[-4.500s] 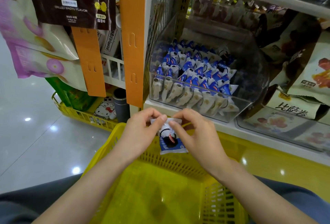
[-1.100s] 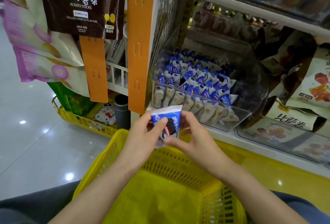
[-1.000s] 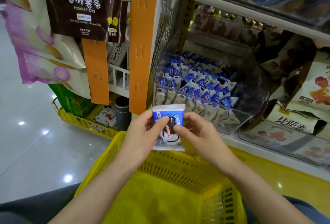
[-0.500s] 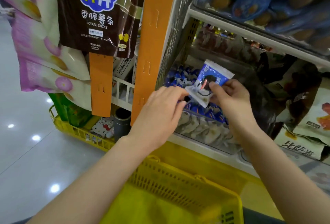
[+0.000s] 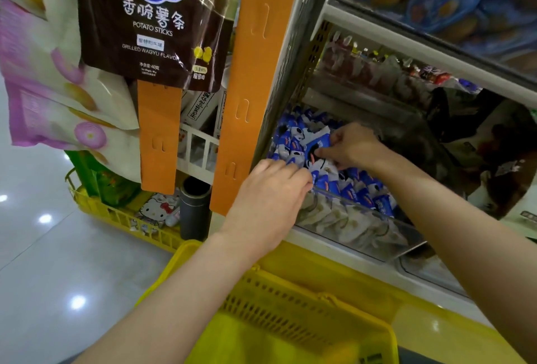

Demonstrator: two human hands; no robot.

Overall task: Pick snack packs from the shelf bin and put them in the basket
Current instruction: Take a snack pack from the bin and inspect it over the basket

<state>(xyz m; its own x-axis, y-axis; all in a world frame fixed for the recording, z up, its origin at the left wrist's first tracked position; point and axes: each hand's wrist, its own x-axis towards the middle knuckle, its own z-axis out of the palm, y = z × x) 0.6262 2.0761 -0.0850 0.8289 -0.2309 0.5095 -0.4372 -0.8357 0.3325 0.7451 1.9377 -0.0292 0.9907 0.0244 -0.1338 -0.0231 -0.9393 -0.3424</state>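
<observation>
A clear shelf bin (image 5: 363, 227) holds several blue-and-white snack packs (image 5: 366, 189). My right hand (image 5: 354, 147) is inside the bin and pinches one blue-and-white snack pack (image 5: 315, 147) down among the others. My left hand (image 5: 270, 198) reaches over the bin's front left corner, its fingertips touching the packs there; what those fingers hold, if anything, is hidden. The yellow basket (image 5: 290, 302) sits below my arms, and its visible part shows no pack.
An orange upright strip (image 5: 247, 87) stands just left of the bin. A brown potato-sticks bag (image 5: 157, 21) and pink bags (image 5: 43, 73) hang at left. More snack bags (image 5: 499, 160) fill the shelf at right. A second yellow basket (image 5: 122, 215) stands on the floor.
Both hands held one pack over the basket, then rose to the shelf. The right hand has carried the pack down into the bin; the left hand followed to the bin's front corner.
</observation>
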